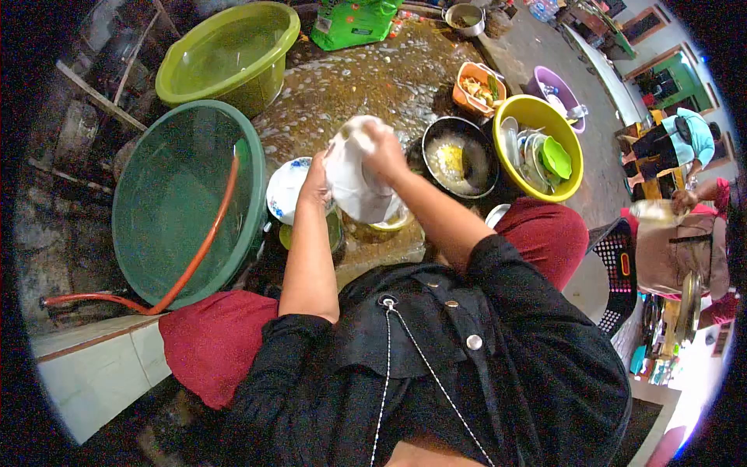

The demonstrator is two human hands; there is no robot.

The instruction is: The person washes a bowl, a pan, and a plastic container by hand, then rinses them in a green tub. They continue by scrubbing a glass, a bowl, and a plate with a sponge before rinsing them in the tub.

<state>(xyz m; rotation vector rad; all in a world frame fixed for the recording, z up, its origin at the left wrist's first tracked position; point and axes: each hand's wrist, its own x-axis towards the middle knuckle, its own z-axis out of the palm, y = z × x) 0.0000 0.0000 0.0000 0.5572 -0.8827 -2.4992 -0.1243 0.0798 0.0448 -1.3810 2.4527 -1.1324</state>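
A white plate [359,183] is held up by my left hand [315,180], its fingers wrapped round the left edge. My right hand [383,156] presses a pale, foamy sponge or cloth [359,131] against the plate's upper part. Left of it, partly behind my left wrist, lies a white plate with blue flowers [285,191]. Below the held plate a yellow-rimmed bowl [393,221] shows in part. A black pan [461,157] with yellowish, soapy liquid stands to the right of my right hand.
A green tub [187,206] with an orange hose [210,247] and an olive tub [229,54] stand left. At right are a yellow basin [538,148] of dishes, an orange container [478,89] and a purple basin [559,97]. Two people [677,140] [704,233] are far right.
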